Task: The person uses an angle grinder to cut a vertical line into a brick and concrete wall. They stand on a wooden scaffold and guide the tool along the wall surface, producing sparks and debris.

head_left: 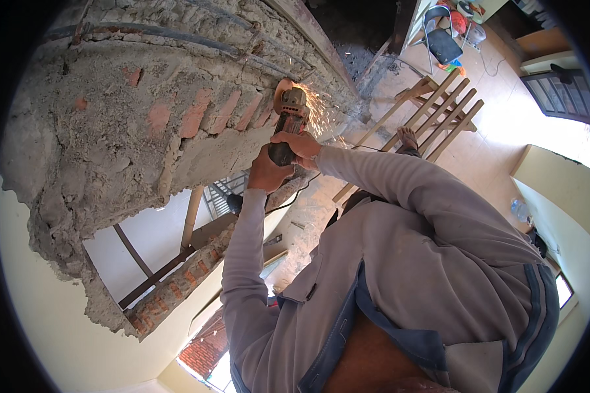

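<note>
A black angle grinder (288, 120) is held up against broken concrete (118, 118) with exposed brick (196, 111) and metal bars (216, 44). Its round disc (280, 93) meets the concrete edge near a bar, where orange sparks spray rightward. My left hand (266, 170) is closed round the grinder's lower body. My right hand (298, 145) grips it just above, its arm reaching across from the right. A dark power cord runs down behind my left wrist.
Below the beam, a ragged opening shows a wooden post (192, 219) and a grille. A slatted wooden stand (452, 108) is below me, a bare foot (408, 139) on it. A chair (439, 39) with piled items is farther back; a water bottle (520, 211) lies right.
</note>
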The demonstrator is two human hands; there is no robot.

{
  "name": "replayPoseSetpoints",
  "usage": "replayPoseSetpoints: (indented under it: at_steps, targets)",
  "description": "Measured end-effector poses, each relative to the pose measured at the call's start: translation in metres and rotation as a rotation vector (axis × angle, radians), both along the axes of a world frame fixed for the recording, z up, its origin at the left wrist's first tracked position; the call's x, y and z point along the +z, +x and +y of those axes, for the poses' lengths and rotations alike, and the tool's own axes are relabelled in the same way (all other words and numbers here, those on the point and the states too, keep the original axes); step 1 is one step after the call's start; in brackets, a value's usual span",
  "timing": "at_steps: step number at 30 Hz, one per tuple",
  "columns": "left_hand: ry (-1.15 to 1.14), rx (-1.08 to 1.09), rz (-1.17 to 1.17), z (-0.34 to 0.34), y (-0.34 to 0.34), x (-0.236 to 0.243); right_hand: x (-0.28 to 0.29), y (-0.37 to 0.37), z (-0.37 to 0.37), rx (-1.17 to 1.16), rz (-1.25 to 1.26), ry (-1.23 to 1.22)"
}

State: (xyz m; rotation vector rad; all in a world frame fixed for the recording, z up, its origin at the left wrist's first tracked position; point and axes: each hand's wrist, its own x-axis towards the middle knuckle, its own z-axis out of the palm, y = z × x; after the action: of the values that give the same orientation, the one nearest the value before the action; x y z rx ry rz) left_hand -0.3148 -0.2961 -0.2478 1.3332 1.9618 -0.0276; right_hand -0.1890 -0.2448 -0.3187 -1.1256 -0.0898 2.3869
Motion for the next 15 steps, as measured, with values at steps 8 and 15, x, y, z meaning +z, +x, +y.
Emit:
replayPoseSetpoints:
  at_steps: [8, 15]
  targets:
    - [0.001, -0.012, -0.005, 0.0000, -0.0014, -0.0003, -0.0031, -0.0026, 0.0001, 0.002, -0.014, -0.003]
    - [-0.018, -0.014, 0.015, 0.0009, -0.0003, 0.0027, -0.0048, -0.0024, 0.0010, 0.011, -0.004, -0.014]
